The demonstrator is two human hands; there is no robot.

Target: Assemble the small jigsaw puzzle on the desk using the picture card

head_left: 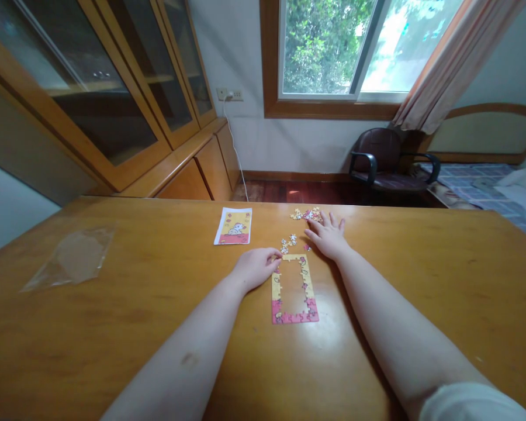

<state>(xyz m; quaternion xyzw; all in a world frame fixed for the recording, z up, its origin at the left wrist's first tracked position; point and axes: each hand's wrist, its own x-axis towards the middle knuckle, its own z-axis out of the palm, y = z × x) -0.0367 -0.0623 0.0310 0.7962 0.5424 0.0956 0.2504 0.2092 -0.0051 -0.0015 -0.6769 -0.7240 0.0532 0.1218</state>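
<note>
A jigsaw border frame (pixel 294 289), yellow with a pink lower band and a hollow middle, lies on the wooden table (pixel 421 292). My left hand (pixel 256 266) rests at its upper left corner with fingers curled in a pinch at the frame's edge; any piece in them is too small to see. My right hand (pixel 328 234) lies flat with fingers spread beside a pile of loose puzzle pieces (pixel 305 214). A few more loose pieces (pixel 288 242) sit between the two hands.
A reference picture card (pixel 234 225) lies left of the pieces. A clear plastic bag (pixel 72 257) lies at the table's left. Beyond the table stand a wooden cabinet (pixel 114 117), a dark armchair (pixel 383 161) and a window (pixel 355 47).
</note>
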